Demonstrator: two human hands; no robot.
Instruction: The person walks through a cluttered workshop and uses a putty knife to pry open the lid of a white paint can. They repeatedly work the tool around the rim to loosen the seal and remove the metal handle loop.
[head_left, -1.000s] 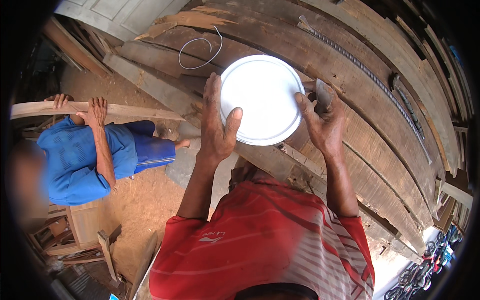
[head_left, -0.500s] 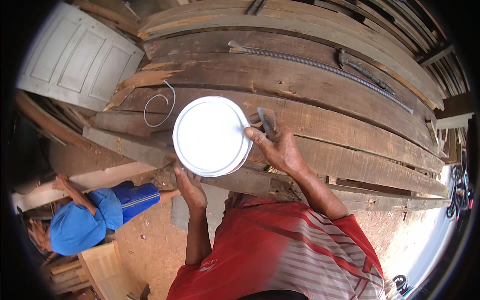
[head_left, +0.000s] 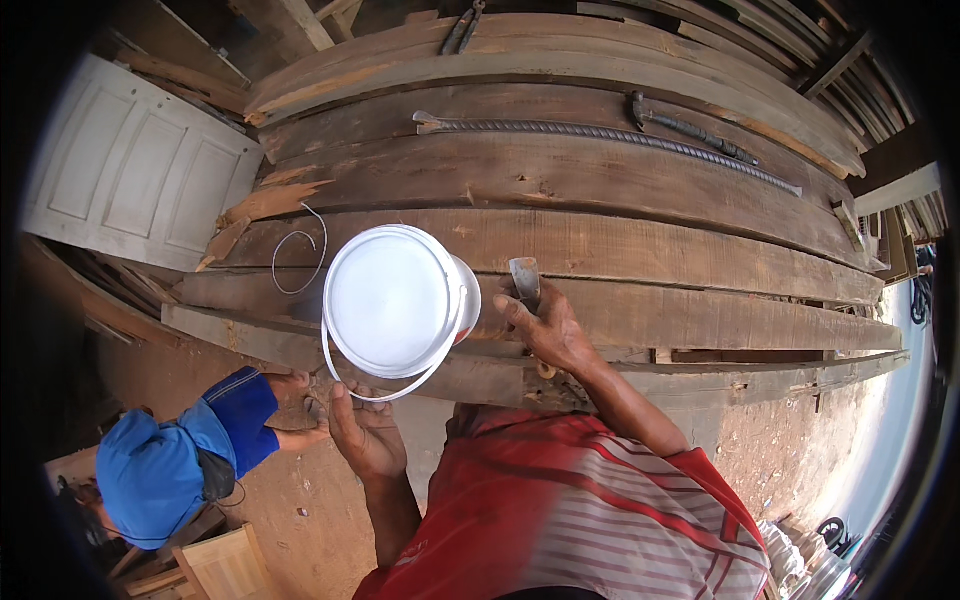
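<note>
A white plastic bucket (head_left: 388, 300) with its lid on stands tilted over the near boards, its side showing toward the right. Its white wire-like handle (head_left: 437, 365) loops down on the near side. My left hand (head_left: 370, 440) has thumb and fingers closed at the lowest part of that handle. Just right of the bucket, apart from it, my right hand (head_left: 550, 328) grips a scraper (head_left: 524, 277), its flat metal blade pointing up and its grip hidden in the fingers. Whether the bucket's base rests on the wood cannot be seen.
On the plank stack (head_left: 620, 240) lie a ribbed steel bar (head_left: 610, 140), a hammer (head_left: 695, 132), pincers (head_left: 463, 28) and a curl of white strip (head_left: 318, 250). A white panelled door (head_left: 140, 165) leans at the far left. A person in blue (head_left: 165, 470) bends at the lower left.
My right hand has come off the bucket and moved right with the scraper. The bucket has tilted, and its handle now hangs at my left hand. The person in blue has shifted posture.
</note>
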